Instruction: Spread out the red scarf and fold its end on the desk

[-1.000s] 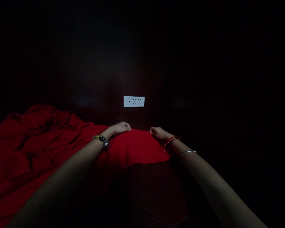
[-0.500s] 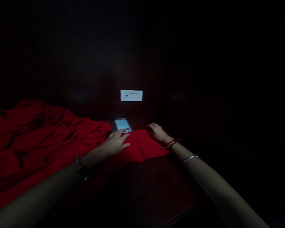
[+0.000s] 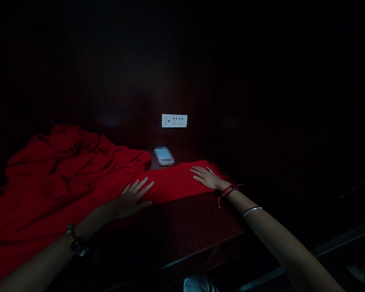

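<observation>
A red fringed cloth (image 3: 170, 180) stretches flat over a dark wooden surface, and the rest of it is heaped in loose folds at the left. My left hand (image 3: 132, 200) lies with spread fingers on the cloth near the heap; a ring shows on one finger. Toward the cloth's right end, by the fringe, my right hand (image 3: 205, 177) rests palm down with its fingers stretched out. Neither hand grips anything. Just behind the flat strip sits a phone (image 3: 164, 157) with a lit screen, partly blurred.
A white wall socket (image 3: 174, 120) is set in the dark back panel above the phone. The wooden tabletop (image 3: 197, 223) has its front edge below my hands. Much of the surroundings is too dark to make out.
My left hand has moved left along the cloth, away from the phone. My right hand has flattened out, and the strip lies smoother, with its fringe showing. The view has shifted slightly.
</observation>
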A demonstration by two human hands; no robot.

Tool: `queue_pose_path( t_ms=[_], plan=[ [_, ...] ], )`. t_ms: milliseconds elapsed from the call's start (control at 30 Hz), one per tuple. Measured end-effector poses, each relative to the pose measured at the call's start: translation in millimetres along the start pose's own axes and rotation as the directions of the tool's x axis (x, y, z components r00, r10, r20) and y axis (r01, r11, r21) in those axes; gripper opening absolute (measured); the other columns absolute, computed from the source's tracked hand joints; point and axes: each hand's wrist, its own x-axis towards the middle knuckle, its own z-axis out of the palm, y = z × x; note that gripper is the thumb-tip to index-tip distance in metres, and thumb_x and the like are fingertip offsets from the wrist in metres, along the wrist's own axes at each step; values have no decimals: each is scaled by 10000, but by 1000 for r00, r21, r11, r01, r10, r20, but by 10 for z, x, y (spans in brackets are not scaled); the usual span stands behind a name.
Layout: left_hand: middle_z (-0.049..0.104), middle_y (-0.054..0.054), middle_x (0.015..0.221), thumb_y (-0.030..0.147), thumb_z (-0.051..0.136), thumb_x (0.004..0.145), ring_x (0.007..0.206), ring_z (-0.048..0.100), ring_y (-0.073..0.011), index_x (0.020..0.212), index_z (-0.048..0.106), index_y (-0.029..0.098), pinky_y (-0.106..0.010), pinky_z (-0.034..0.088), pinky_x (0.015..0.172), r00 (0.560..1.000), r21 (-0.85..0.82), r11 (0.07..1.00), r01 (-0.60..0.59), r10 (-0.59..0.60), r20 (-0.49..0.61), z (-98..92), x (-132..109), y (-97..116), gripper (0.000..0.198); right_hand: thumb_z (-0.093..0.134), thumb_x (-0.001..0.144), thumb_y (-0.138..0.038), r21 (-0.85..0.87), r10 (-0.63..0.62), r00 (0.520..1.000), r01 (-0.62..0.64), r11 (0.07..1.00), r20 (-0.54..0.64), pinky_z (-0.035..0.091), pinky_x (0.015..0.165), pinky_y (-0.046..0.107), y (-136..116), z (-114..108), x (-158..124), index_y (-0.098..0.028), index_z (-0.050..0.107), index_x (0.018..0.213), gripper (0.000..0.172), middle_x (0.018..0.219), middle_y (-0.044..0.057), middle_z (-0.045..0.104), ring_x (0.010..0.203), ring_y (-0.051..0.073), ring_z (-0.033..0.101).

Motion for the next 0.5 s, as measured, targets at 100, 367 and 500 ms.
queue_pose_path(
  t_ms=[100,367,500],
  plan=[
    [-10,-75,1426,568,294,814,1284,39,-324,1360,37,268,-511,136,994,996,-12,997,-82,83,26,-38,-91,-31,674,169,869,-519,-6,-24,1000,24,1000,12,102,1022,486,65,-6,-105,-279,232,1337,530,1400,34,232,1287,203,165],
    [87,-89,1429,537,512,705,1268,67,-379,1343,197,287,-535,139,977,988,101,984,-148,144,49,-232,-111,181,754,353,849,-453,44,-67,989,73,996,-130,197,996,483,-60,-121,-114,-201,410,1257,482,1316,105,385,1229,237,298],
    [350,-124,1332,305,541,714,1201,319,-309,1290,343,219,-435,272,956,969,192,950,-246,248,13,-304,-27,522,615,415,847,-346,196,-143,927,220,956,-346,365,911,339,-424,-327,-24,-164,568,1083,335,1109,95,575,1044,183,501]
  ],
)
